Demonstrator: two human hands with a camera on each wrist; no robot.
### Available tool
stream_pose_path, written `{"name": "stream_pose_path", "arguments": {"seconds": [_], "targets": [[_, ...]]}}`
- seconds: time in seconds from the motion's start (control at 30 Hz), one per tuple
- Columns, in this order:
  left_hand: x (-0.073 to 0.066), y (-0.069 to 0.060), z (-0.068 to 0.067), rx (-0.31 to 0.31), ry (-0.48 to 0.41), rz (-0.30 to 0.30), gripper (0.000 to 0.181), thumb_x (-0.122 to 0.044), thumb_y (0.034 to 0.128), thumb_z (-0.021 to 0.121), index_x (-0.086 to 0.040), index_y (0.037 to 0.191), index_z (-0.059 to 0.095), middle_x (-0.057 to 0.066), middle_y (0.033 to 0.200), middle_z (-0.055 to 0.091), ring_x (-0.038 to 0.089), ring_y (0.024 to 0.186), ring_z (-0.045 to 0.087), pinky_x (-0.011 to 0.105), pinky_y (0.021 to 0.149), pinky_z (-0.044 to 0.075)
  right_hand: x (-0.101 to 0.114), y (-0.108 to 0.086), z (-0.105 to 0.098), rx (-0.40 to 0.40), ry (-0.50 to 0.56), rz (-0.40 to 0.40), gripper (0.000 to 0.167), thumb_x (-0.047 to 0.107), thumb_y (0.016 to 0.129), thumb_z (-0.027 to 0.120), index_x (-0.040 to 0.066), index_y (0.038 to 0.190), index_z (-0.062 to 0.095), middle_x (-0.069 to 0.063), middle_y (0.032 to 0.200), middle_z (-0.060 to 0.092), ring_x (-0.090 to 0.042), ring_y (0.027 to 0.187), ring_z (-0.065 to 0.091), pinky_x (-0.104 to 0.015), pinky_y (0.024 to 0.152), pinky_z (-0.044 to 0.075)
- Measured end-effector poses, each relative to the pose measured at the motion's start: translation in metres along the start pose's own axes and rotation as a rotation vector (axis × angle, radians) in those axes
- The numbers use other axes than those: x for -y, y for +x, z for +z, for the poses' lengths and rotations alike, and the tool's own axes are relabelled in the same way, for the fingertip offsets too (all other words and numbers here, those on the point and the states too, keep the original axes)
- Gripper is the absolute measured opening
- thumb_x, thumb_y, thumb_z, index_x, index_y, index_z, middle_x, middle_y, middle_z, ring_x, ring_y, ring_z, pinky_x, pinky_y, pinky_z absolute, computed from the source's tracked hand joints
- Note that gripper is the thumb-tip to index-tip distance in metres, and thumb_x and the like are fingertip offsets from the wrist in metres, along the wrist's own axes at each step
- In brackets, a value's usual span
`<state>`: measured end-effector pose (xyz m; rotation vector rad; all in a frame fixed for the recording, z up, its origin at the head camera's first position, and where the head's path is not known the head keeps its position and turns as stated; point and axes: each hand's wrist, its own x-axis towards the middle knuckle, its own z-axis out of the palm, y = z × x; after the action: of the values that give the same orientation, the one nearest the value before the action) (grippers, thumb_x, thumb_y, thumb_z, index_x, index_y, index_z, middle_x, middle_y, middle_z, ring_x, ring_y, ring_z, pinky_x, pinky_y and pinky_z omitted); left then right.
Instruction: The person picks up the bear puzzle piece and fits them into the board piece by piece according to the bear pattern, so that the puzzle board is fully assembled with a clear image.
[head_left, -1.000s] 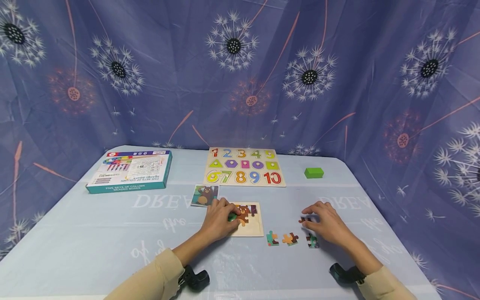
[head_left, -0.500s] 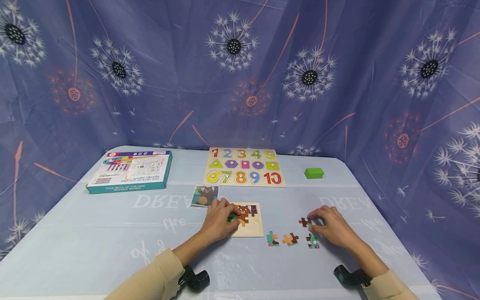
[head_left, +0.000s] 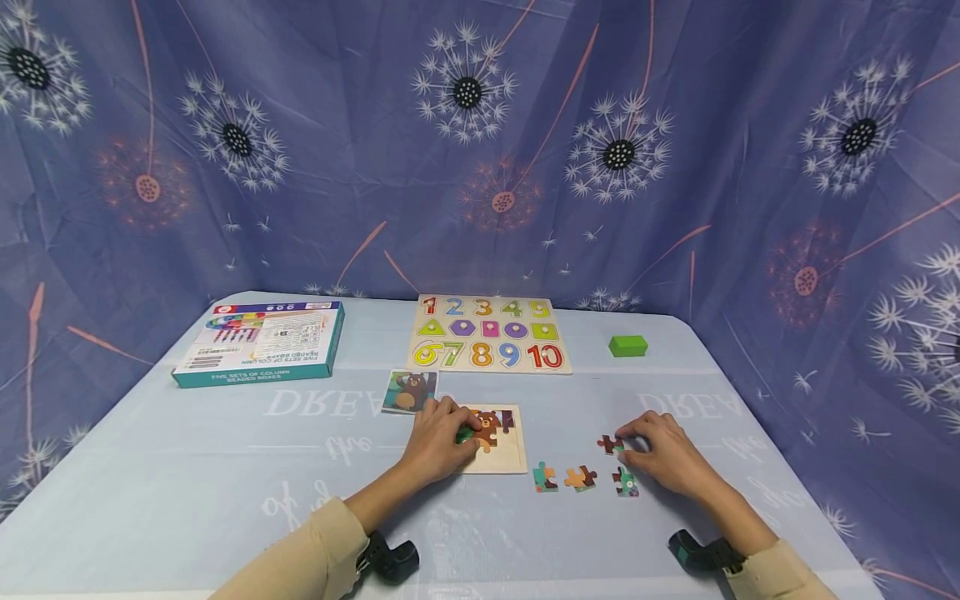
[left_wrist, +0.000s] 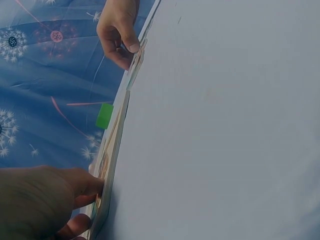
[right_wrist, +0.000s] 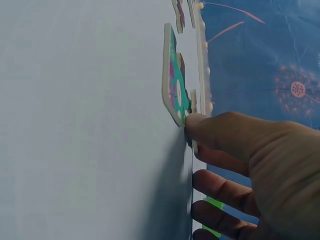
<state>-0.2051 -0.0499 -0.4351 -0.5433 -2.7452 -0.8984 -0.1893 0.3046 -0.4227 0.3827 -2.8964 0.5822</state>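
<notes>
My left hand (head_left: 438, 442) holds the left part of a wooden puzzle board (head_left: 510, 458), with its thumb and bent fingers on it. The board shows part of a brown bear picture, its left side hidden under the hand. On the right, my right hand (head_left: 663, 450) pinches the edge of a dark brown puzzle piece (head_left: 609, 444) between thumb and index finger, low at the tabletop. Just below lies a green bear-picture piece (head_left: 626, 482), close to the thumb in the right wrist view. An orange-brown piece (head_left: 581, 477) and a teal piece (head_left: 545, 477) lie nearer the board.
A bear picture card (head_left: 410, 391) lies behind the puzzle board. Farther back are a number-and-shape board (head_left: 489, 333), a green block (head_left: 627, 346) and, at left, a flat teal-edged box (head_left: 258, 344). A patterned curtain (head_left: 480, 167) hangs behind the table.
The right hand has shifted slightly right and down, uncovering more of the brown piece, then stayed there. The left hand and the puzzle board have kept their place.
</notes>
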Motion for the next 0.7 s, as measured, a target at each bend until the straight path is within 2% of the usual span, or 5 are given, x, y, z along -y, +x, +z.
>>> {"name": "stream_pose_path", "arguments": {"seconds": [0.33, 0.47, 0.7], "targets": [[0.000, -0.001, 0.000, 0.000, 0.002, -0.001, 0.012, -0.019, 0.0761, 0.070, -0.019, 0.088, 0.067, 0.000, 0.088, 0.051, 0.015, 0.081, 0.033, 0.032, 0.074, 0.025, 0.004, 0.003, -0.001, -0.021, 0.001, -0.027, 0.025, 0.019, 0.074, 0.077, 0.015, 0.097, 0.070, 0.000, 0.095, 0.062, -0.020, 0.094, 0.049, -0.037, 0.079, 0.037], [0.000, -0.001, 0.000, 0.002, 0.000, -0.002, 0.012, -0.020, 0.0761, 0.070, -0.019, 0.088, 0.067, 0.000, 0.088, 0.050, 0.016, 0.082, 0.034, 0.033, 0.075, 0.026, 0.013, 0.006, -0.003, -0.020, 0.020, -0.040, 0.025, 0.019, 0.074, 0.077, 0.015, 0.098, 0.070, -0.001, 0.096, 0.062, -0.021, 0.096, 0.050, -0.040, 0.081, 0.037], [0.000, 0.000, 0.000, 0.003, -0.001, -0.002, 0.012, -0.020, 0.0764, 0.070, -0.020, 0.088, 0.067, -0.001, 0.089, 0.051, 0.016, 0.082, 0.034, 0.032, 0.074, 0.026, 0.036, 0.015, -0.001, 0.007, 0.043, -0.019, 0.027, 0.023, 0.075, 0.076, 0.017, 0.101, 0.070, -0.001, 0.098, 0.061, -0.018, 0.095, 0.047, -0.037, 0.080, 0.037]]}}
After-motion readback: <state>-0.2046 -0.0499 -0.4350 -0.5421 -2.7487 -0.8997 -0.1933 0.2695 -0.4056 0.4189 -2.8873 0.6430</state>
